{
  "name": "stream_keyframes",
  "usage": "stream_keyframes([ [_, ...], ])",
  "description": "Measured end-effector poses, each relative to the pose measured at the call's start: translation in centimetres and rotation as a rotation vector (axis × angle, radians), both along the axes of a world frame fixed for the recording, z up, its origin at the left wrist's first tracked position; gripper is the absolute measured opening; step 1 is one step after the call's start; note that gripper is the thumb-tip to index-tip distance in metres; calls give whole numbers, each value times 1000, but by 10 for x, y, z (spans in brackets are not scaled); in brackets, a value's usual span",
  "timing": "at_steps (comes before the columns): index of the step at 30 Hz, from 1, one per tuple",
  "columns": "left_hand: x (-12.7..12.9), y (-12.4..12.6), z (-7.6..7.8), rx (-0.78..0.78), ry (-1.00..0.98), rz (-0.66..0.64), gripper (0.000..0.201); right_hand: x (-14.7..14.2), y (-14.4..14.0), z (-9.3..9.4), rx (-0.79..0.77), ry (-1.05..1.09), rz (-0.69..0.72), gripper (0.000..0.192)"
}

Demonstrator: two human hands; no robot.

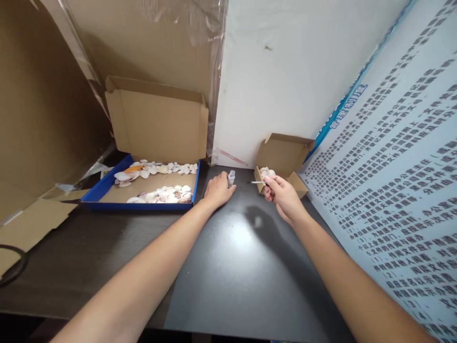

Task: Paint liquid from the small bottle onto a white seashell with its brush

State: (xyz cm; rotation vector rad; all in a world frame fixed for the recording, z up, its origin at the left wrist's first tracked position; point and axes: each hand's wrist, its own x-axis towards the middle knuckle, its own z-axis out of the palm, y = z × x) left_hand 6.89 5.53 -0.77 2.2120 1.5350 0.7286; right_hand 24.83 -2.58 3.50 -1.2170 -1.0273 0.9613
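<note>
My left hand (217, 189) rests on the dark tabletop with its thumb and forefinger closed about a small clear glass bottle (232, 177). The bottle stands upright with its mouth uncovered. In my right hand (280, 193) is a small thin brush (256, 182), pinched between thumb and fingers. Its pale stem points left toward the bottle and ends in a dark tip; the grip end is hidden by my fingers. Just behind that hand, white shells (267, 172) lie in a small open cardboard box (285, 151).
A blue-edged tray (139, 206) on the left holds several shells in two groups, with a cardboard lid (157, 121) raised behind it. A printed board (392, 157) walls off the right side. Flat cardboard (39, 226) and a dark ring (23, 267) lie far left.
</note>
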Motion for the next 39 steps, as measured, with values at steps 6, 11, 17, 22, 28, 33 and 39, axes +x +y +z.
stream_keyframes([
  [6,-27,-33,-2,-75,-129,-96,25,-15,-25,-9,1,113,40,37],
  [11,-52,-60,-4,-191,-280,-284,19,-23,-33,-16,-6,149,65,32],
  [17,-65,-62,-2,-446,-539,-399,11,-25,-32,-30,-73,155,87,32],
  [22,-66,-58,4,-603,-686,-412,22,-30,-38,-32,-146,158,165,34],
  [28,-68,-57,5,-748,-804,-285,20,-34,-42,-32,-175,111,187,31],
  [33,-68,-60,8,-890,-1028,-253,21,-35,-41,-35,-177,101,167,31],
  [39,-70,-62,13,-953,-1077,-271,20,-37,-43,-30,-179,101,185,32],
])
